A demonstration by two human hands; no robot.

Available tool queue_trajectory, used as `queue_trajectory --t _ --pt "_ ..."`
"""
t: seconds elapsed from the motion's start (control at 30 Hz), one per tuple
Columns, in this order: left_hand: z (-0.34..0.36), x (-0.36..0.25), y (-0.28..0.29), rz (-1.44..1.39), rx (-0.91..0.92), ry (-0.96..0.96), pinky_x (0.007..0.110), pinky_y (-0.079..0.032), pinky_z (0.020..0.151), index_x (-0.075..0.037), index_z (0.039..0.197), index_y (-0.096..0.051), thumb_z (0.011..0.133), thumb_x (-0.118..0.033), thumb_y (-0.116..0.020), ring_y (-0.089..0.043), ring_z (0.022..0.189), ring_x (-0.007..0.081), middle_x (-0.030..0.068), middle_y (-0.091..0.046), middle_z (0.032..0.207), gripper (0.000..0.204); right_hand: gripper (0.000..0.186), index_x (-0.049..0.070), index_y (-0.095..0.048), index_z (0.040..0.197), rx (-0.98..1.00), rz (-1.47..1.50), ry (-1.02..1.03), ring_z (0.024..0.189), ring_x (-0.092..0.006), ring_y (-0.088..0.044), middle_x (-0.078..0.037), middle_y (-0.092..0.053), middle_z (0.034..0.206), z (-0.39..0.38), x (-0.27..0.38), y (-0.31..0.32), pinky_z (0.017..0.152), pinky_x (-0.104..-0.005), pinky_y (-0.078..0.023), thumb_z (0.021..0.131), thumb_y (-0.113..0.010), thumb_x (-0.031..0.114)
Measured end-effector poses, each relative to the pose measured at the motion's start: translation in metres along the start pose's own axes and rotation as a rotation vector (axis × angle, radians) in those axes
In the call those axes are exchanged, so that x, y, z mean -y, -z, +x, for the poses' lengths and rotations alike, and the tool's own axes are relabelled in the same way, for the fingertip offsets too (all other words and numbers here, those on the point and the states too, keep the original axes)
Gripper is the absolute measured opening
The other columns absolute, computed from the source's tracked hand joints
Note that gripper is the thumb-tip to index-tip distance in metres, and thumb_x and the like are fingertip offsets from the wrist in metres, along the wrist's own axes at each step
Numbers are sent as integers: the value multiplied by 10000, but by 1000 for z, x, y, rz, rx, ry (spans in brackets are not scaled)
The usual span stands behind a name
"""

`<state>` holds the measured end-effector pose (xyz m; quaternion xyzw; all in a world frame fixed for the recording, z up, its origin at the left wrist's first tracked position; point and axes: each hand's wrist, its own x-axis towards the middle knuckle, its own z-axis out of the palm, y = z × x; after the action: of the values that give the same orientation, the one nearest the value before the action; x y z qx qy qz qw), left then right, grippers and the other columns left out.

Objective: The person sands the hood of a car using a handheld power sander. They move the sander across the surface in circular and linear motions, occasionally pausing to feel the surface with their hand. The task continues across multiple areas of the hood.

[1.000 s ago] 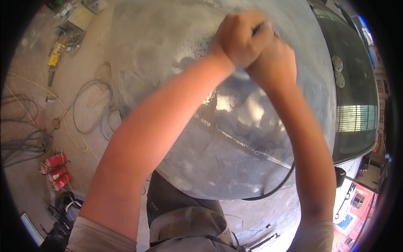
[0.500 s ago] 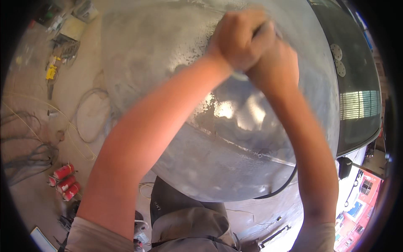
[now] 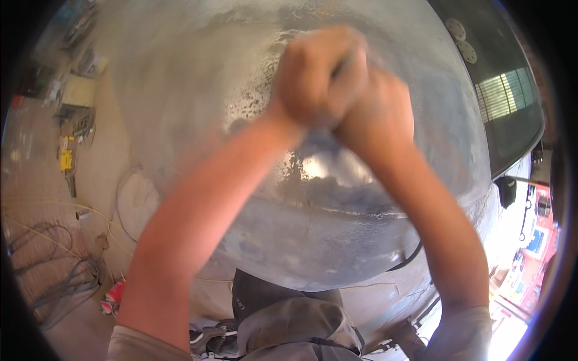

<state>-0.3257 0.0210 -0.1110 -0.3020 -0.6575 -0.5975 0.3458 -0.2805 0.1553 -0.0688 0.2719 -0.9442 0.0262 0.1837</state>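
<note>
My left hand and my right hand are closed and bunched together over the grey, patchily bare metal car panel, the left one higher and overlapping the right. What they grip is hidden under them and smeared by motion. Speckled, shiny patches show on the panel around both hands. A black hose runs along the panel's lower edge beside my right forearm.
A dark windscreen with two sanding discs and a side mirror are at right. On the floor at left lie a yellow tool, cables, red cylinders and assorted clutter.
My hands, still bunched together, have moved left and slightly down in the picture. The view has shifted, with the floor objects lower and the windscreen higher.
</note>
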Motion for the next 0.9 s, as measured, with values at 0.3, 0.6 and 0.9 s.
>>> queue_trajectory --t 0.3,0.6,0.9 --pt "43 33 3 -34 67 76 432 -597 724 -15 856 -773 927 -181 -601 -738 775 366 185 -743 857 250 124 55 -743 829 -52 15 -65 796 -334 -783 -142 -780 839 52 -12 6 697 -441 -643 867 -673 150" --pt "-7 -15 -2 -128 97 22 428 -594 735 -6 852 -767 930 -172 -592 -732 791 358 178 -751 865 254 78 94 -741 862 38 44 -166 790 -333 -776 -140 -783 883 -19 21 14 696 -441 -642 847 -705 161" --pt "-12 -3 18 -133 73 7 431 -578 688 -23 794 -716 919 -196 -630 -721 741 340 167 -746 864 230 95 97 -701 838 22 48 -222 750 -329 -766 -118 -767 830 -13 45 8 650 -439 -624 832 -718 190"
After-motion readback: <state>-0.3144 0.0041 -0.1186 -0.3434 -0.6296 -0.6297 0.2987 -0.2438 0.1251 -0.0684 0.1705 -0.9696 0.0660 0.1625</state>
